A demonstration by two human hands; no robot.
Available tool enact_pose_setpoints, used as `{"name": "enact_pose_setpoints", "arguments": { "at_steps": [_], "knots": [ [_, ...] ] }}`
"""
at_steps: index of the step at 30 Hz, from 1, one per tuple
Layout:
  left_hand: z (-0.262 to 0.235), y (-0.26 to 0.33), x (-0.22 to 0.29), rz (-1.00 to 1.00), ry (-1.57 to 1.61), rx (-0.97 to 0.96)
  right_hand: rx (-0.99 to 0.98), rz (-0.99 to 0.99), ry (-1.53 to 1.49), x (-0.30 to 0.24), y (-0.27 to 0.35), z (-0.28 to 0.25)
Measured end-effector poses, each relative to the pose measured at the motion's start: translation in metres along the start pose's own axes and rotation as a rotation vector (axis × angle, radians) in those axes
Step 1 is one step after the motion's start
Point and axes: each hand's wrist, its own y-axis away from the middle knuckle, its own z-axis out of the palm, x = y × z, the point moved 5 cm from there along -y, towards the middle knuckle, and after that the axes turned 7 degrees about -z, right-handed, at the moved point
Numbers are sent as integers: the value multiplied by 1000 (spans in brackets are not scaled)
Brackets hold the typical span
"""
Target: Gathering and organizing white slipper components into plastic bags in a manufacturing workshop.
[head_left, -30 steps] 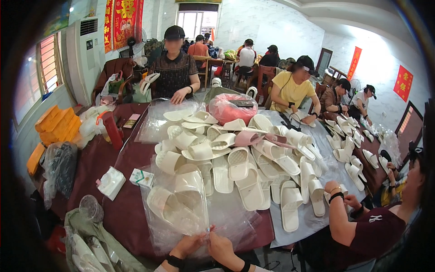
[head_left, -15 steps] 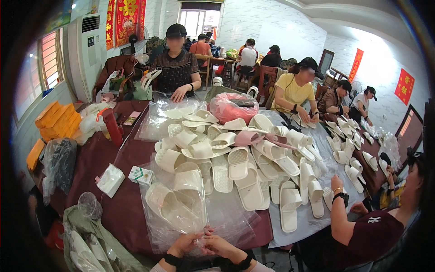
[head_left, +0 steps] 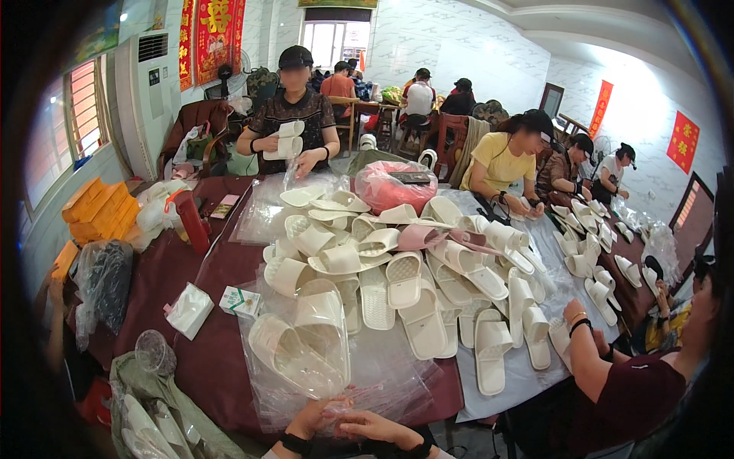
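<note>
A pair of cream slippers (head_left: 300, 366) lies inside a clear plastic bag (head_left: 264, 389) at the near edge of the table. My left hand (head_left: 315, 418) grips the gathered end of this bag. Close against it, my right hand (head_left: 376, 427) has its fingers closed on the same bunched plastic; the fingertips are partly hidden. Under the bag, more flat clear bags (head_left: 413, 386) are spread on the dark red tablecloth. Just beyond rises a heap of cream slippers (head_left: 420, 317), with pink slippers (head_left: 419, 236) among them.
To the left are a tissue pack (head_left: 189, 308), a white-and-green box (head_left: 240, 301), a red jug (head_left: 187, 220) and orange packs (head_left: 99, 210). A green sack (head_left: 122, 394) with wrapped slippers stands at lower left. Across the table a co-worker (head_left: 294, 115) holds slippers; another person (head_left: 642, 390) sits close on the right.
My hands have shifted slightly at the bag's gathered end, and the bagged pair stays in place. The co-worker opposite has brought slippers in front of the chest, beside a clear bag.
</note>
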Motion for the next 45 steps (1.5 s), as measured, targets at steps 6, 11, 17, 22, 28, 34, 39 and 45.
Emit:
{"name": "enact_pose_setpoints", "arguments": {
  "at_steps": [6, 11, 17, 22, 28, 34, 39, 45],
  "knots": [
    [-4, -11, -33, -16, 205, 18, 163, -262, 1144, -29, -3, 15],
    [9, -9, -10, -58, 898, -140, 370, -495, 1632, -40, -2, 18],
    [5, -12, -18, -109, 884, -56, 448, -451, 1681, -20, -2, 9],
    [11, -5, 4, -173, 841, 42, 539, -354, 1680, -52, -6, 20],
    [4, -13, -22, -93, 502, 85, 614, -446, 1603, -31, -2, 8],
    [9, -22, -13, -86, 283, 72, 723, -588, 1505, -15, 4, -9],
    [12, -8, 19, 90, -335, 110, 704, -427, 1506, -16, 0, -7],
    [16, -14, 17, -123, 594, -15, 657, -373, 1478, -9, -1, -9]
  ]
}}
